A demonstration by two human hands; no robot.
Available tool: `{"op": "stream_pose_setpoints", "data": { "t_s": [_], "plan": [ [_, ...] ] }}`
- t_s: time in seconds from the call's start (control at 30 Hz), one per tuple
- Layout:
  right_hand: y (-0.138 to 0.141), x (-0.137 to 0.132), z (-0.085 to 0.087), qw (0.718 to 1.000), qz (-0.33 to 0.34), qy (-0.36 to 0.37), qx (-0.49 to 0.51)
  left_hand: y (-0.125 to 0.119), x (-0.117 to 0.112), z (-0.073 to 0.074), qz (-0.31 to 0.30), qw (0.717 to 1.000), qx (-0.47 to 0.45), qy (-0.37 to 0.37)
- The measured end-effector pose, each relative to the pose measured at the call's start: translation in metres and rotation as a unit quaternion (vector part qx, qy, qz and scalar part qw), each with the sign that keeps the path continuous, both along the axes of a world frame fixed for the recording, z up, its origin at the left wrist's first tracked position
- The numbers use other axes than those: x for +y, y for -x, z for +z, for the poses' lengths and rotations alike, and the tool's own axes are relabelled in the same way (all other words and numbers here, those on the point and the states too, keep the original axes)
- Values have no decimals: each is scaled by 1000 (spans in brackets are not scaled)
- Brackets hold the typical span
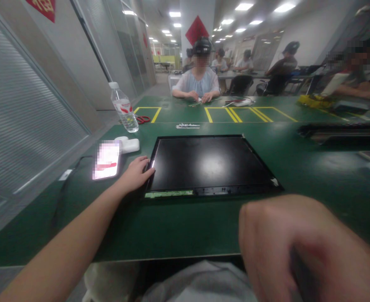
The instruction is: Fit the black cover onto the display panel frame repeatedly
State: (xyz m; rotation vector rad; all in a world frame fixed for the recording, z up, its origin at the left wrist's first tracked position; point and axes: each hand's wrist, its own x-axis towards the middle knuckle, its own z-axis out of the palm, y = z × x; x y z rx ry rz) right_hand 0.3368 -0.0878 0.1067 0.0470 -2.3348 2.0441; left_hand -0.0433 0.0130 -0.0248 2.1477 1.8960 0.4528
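A black flat screen panel lies face up on the green table, with a green strip along its near left edge. At the panel's left edge is my left hand, thumb and fingers bent against the frame and gripping it. My right hand is raised close to the camera, in front of the panel's near right corner. Its fingers are curled and blurred; a dark patch shows inside the curl, and I cannot make out what it holds.
Left of the panel are a lit phone, a white case, a water bottle and red-handled scissors. Small white pieces lie behind the panel. Dark long parts lie right. A person sits opposite.
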Motion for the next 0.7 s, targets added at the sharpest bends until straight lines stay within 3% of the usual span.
{"op": "stream_pose_setpoints", "data": {
  "t_s": [0.07, 0.13, 0.2, 0.27, 0.33, 0.5, 0.6, 0.7],
  "plan": [
    [-23, 38, -20, 991, -133, 0, 29, 0, 0, 0, -3, 1000, 4, 3],
    [-51, 75, -43, 945, -326, 4, 4, 1, 0, -1, -7, 1000, 4, -2],
    [-78, 103, -66, 849, -527, 14, -29, 1, 1, -2, -8, 1000, 2, -9],
    [-101, 119, -85, 743, -664, 45, -62, 2, 1, -2, -7, 1000, 2, -10],
    [-117, 125, -97, 681, -720, 80, -107, 2, 1, -2, -7, 1000, 5, -8],
    [-127, 122, -97, 623, -766, 120, -105, 3, 1, 1, -4, 1000, 6, -10],
    [-126, 120, -94, 573, -806, 60, -133, 4, 1, 2, 1, 1000, -4, -9],
    [-131, 120, -99, 504, -836, -71, -203, 3, 1, 3, 7, 1000, -18, -12]
  ]
}}
